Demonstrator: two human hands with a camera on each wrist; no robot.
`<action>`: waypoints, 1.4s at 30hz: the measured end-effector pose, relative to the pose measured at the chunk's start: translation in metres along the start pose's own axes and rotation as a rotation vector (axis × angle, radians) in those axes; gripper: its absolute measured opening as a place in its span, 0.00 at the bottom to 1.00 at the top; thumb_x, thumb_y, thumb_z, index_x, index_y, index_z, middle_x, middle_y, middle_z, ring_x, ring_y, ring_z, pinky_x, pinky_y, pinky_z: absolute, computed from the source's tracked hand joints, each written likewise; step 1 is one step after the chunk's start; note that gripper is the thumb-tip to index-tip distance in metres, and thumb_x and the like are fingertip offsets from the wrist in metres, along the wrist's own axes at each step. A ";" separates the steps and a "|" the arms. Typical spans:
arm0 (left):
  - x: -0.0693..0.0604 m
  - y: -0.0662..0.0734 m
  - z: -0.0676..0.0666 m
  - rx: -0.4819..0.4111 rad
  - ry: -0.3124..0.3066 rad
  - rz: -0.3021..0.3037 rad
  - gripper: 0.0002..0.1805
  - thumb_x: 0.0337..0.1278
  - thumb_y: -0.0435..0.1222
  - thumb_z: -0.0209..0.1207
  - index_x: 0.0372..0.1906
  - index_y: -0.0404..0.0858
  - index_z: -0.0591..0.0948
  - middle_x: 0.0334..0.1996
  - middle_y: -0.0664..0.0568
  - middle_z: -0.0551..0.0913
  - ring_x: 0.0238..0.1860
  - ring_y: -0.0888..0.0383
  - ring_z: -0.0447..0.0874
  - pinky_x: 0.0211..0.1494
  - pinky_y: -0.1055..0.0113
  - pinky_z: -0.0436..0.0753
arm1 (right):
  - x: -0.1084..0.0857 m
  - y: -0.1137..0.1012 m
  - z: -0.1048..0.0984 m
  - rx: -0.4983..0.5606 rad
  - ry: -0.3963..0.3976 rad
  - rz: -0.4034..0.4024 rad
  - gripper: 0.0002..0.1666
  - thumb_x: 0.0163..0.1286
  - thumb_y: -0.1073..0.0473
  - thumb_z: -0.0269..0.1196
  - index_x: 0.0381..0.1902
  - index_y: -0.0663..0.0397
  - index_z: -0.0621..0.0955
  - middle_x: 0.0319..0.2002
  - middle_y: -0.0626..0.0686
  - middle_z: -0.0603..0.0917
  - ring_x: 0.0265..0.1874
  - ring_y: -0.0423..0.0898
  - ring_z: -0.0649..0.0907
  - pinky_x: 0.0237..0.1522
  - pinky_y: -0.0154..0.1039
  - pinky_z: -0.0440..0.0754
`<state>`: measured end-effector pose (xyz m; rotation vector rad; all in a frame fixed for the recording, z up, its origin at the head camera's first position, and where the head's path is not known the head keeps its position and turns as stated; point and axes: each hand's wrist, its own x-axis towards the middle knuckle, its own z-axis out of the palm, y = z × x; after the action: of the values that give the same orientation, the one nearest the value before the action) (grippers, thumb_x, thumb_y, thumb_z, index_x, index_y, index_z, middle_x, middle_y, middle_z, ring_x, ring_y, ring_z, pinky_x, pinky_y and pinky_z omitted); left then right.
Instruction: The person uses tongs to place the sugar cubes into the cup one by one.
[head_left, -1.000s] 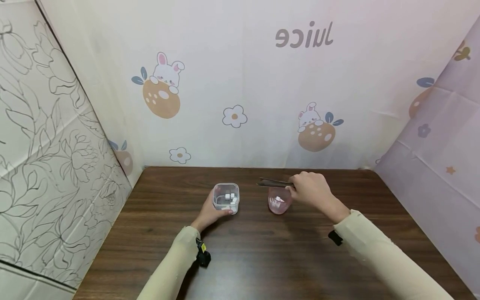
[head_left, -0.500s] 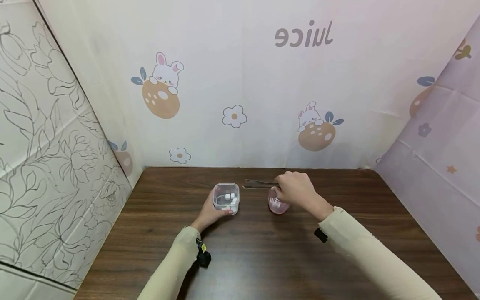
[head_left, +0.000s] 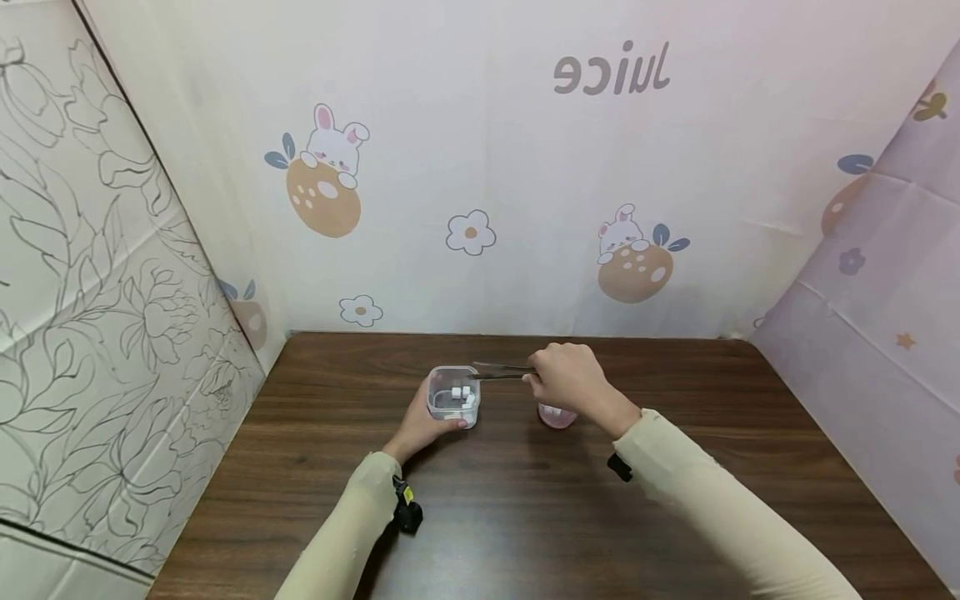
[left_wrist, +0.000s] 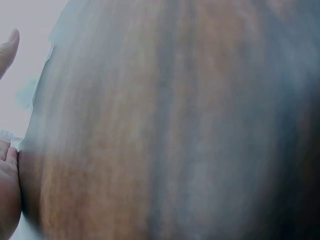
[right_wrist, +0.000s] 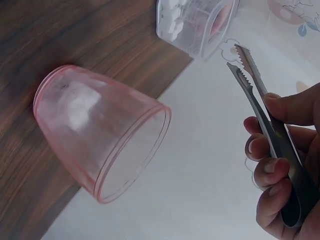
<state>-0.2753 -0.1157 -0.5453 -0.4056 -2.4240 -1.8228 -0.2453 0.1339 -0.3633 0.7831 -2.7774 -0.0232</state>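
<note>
"What is the left hand (head_left: 415, 427) doing?"

"It's gripping a clear tub (head_left: 441, 384), its fingers wrapping the wall between six and nine o'clock. Small white cubes (head_left: 457, 392) are sitting inside."

"And the right hand (head_left: 568, 379)?"

"Its fingers and thumb are clamping on a pair of metal tongs (right_wrist: 295, 177), which are pointing towards nine o'clock. The toothed tips are standing apart, and from here they're hovering by the tub's rim at two o'clock. I can't tell whether they're touching it."

"Where's the pink cup (right_wrist: 100, 145)?"

"It's standing upright on the table (head_left: 487, 517), just past three o'clock from the tub and well apart from it. The right hand is partly covering it from above. Something white is showing through its side, too blurred for counting."

"And behind?"

"A printed curtain (head_left: 525, 167) is hanging at twelve o'clock."
</note>
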 end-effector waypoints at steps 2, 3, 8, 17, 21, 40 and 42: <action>-0.001 0.000 0.000 0.003 0.000 0.009 0.59 0.32 0.34 0.78 0.73 0.34 0.54 0.68 0.36 0.62 0.66 0.42 0.60 0.67 0.48 0.60 | 0.002 -0.002 0.002 0.004 -0.005 -0.001 0.10 0.61 0.52 0.66 0.23 0.49 0.84 0.15 0.45 0.75 0.11 0.40 0.68 0.11 0.35 0.63; -0.001 0.000 0.000 0.005 0.001 0.018 0.59 0.32 0.35 0.78 0.73 0.34 0.54 0.67 0.36 0.62 0.66 0.42 0.61 0.66 0.48 0.61 | 0.003 -0.003 0.003 0.006 -0.008 -0.002 0.10 0.61 0.53 0.66 0.23 0.49 0.84 0.15 0.45 0.75 0.11 0.40 0.68 0.11 0.35 0.63; -0.002 -0.002 -0.001 0.018 0.011 0.087 0.58 0.33 0.39 0.78 0.72 0.33 0.55 0.65 0.34 0.64 0.63 0.40 0.64 0.64 0.50 0.64 | 0.008 -0.009 0.008 0.006 -0.008 -0.016 0.10 0.61 0.53 0.66 0.22 0.49 0.83 0.15 0.45 0.74 0.11 0.40 0.68 0.11 0.35 0.63; -0.001 0.002 -0.002 -0.002 -0.007 -0.009 0.60 0.32 0.34 0.78 0.73 0.34 0.55 0.67 0.38 0.63 0.66 0.44 0.62 0.66 0.49 0.61 | 0.016 -0.015 0.019 -0.008 -0.004 -0.049 0.24 0.60 0.55 0.67 0.10 0.45 0.69 0.09 0.44 0.64 0.11 0.40 0.60 0.13 0.35 0.56; 0.000 0.002 -0.002 -0.007 -0.008 -0.025 0.59 0.31 0.33 0.78 0.73 0.36 0.55 0.67 0.40 0.64 0.65 0.46 0.63 0.67 0.52 0.61 | 0.020 -0.017 0.024 -0.017 -0.015 -0.054 0.26 0.60 0.55 0.66 0.09 0.45 0.66 0.09 0.44 0.64 0.11 0.40 0.60 0.13 0.36 0.57; 0.000 0.000 0.000 -0.029 0.009 -0.018 0.57 0.30 0.30 0.78 0.71 0.36 0.58 0.66 0.39 0.65 0.65 0.46 0.63 0.67 0.55 0.61 | 0.037 -0.032 0.039 -0.132 -0.056 -0.082 0.26 0.55 0.55 0.68 0.08 0.45 0.65 0.10 0.45 0.66 0.11 0.40 0.60 0.11 0.37 0.60; 0.000 0.000 0.000 -0.020 0.009 -0.023 0.57 0.30 0.30 0.78 0.71 0.35 0.58 0.66 0.39 0.65 0.65 0.46 0.63 0.67 0.54 0.61 | 0.038 -0.034 0.040 -0.148 -0.052 -0.085 0.23 0.53 0.54 0.69 0.08 0.45 0.68 0.11 0.45 0.68 0.11 0.40 0.62 0.11 0.38 0.65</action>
<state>-0.2753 -0.1155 -0.5448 -0.3714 -2.4159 -1.8558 -0.2693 0.0833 -0.3959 0.8724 -2.7502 -0.2654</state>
